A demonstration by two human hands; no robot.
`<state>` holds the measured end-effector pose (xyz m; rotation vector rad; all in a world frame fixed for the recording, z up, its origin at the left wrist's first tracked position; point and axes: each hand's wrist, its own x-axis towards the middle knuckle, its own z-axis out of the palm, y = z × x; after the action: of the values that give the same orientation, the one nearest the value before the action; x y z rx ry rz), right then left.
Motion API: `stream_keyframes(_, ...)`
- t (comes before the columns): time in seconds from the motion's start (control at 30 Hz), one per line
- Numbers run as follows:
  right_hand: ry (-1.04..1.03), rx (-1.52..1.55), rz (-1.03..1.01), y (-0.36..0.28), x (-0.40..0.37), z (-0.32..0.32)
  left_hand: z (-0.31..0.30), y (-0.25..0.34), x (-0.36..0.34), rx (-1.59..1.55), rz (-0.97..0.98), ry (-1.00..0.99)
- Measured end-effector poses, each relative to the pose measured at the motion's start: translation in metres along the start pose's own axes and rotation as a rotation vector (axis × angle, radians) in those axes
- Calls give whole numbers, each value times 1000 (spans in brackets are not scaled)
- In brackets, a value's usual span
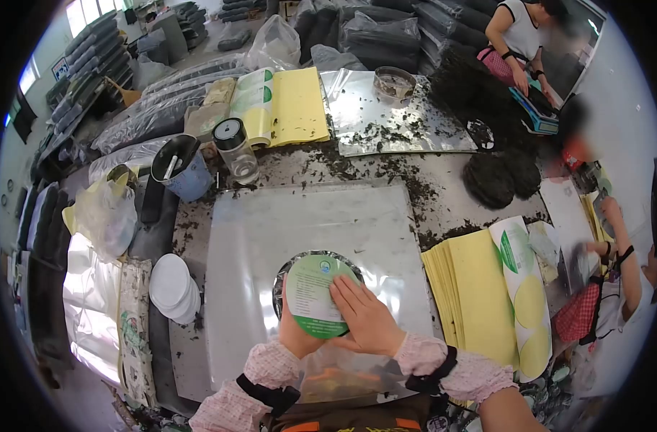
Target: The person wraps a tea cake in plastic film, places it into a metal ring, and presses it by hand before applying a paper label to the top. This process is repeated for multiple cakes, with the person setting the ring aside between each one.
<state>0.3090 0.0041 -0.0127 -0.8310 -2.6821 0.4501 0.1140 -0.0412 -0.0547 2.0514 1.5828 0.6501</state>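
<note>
Fingers (345, 294) of right hand (368, 320) stretched out flat and unclenched, pressed down on the green round label (308, 291); nothing gripped. Palm overlapping the label's right edge. Tucked against the lower left edge of the foil-wrapped disc (318, 254) under the label: left hand (294, 335), fingers hidden beneath, so cannot tell whether curled or loose. Disc resting low on the silver sheet (271, 216), close to the body. Stack of white rounds (171, 288) just left of the sheet, yellow papers (472, 295) to the right, loose dark leaf crumbs (415, 191) scattered beyond.

Risks, by judgement: could set the label off-centre or creased if pressed unevenly on slick foil; could trap crumbs underneath if dragged in by a sleeve.
</note>
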Motion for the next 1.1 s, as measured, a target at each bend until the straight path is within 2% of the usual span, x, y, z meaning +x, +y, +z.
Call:
stream_keyframes(0.03,-36,-30,6,0,3,-6,-2,0,1,12,-1,3)
stream_keyframes(0.1,57,154,-57,8,21,-12,-4,6,2,23,0,46)
stream_keyframes(0.13,105,251,-73,8,27,-12,-6,9,1,-64,-11,8)
stream_keyframes(0.2,107,588,198,16,43,11,-16,11,5,-230,-33,-49)
stream_keyframes(0.23,107,754,327,19,52,20,-19,13,5,-341,-74,98)
stream_keyframes(0.3,44,345,60,11,53,23,-25,13,7,-553,-153,401)
stream_keyframes(0.33,12,141,-79,8,54,23,-25,0,-4,-1285,-263,485)
stream_keyframes(0.37,-17,102,-96,4,57,23,-31,-7,-9,-1049,-177,596)
stream_keyframes(0.43,-90,24,-122,-2,59,25,-56,5,-4,-221,-109,368)
stream_keyframes(0.47,-265,-10,-75,4,58,32,-54,4,7,-91,2,224)
stream_keyframes(0.53,-218,13,-45,0,63,40,-48,4,35,173,236,-59)
stream_keyframes(0.63,-166,148,-33,7,69,45,-39,-5,40,200,182,-143)
stream_keyframes(0.7,-242,108,-7,8,69,46,-29,-10,43,190,170,-140)
stream_keyframes(0.77,-287,51,-10,8,68,43,-26,-12,44,193,174,-117)
stream_keyframes(0.9,-169,25,-81,4,64,43,-29,-11,39,167,222,-77)
stream_keyframes(0.93,-206,69,-55,6,54,45,-35,-9,34,102,268,24)
stream_keyframes(0.97,-234,100,-41,13,53,44,-40,-7,25,53,137,171)
stream_keyframes(1.07,71,270,32,5,46,38,-38,-5,-13,-52,-288,629)
stream_keyframes(1.1,38,161,32,-2,45,36,-34,-3,-21,-69,-363,592)
